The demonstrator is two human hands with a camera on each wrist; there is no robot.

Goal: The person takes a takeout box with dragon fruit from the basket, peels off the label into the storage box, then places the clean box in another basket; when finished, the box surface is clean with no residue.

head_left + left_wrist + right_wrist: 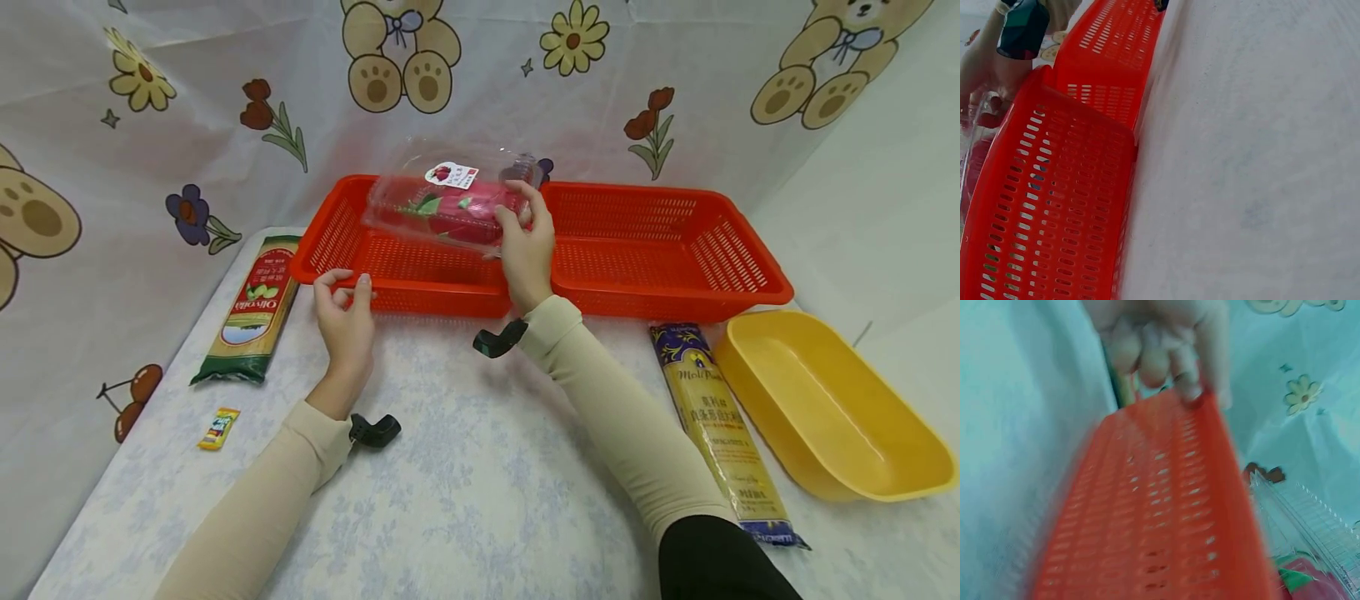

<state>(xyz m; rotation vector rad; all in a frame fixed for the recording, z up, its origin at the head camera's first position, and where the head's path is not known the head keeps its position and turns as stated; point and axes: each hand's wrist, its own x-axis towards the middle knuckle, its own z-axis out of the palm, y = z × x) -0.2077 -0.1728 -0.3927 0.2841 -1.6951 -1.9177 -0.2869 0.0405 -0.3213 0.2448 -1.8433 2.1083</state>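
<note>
At upper middle, the right hand pinches a clear plastic box of pink fruit, likely bendy and slippery, best held by its edges, while the left hand holds a red plastic basket.

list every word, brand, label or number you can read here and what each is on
"Olivoil", upside down, last letters unclear: on the green-and-red packet
"Moli", rest of the word unclear: on the gold-and-blue packet
Smaller print on both packets: too small to read surely
Lettering on the small yellow wrapper: too blurred to read
Print on the white label of the clear box: too small to read
</note>
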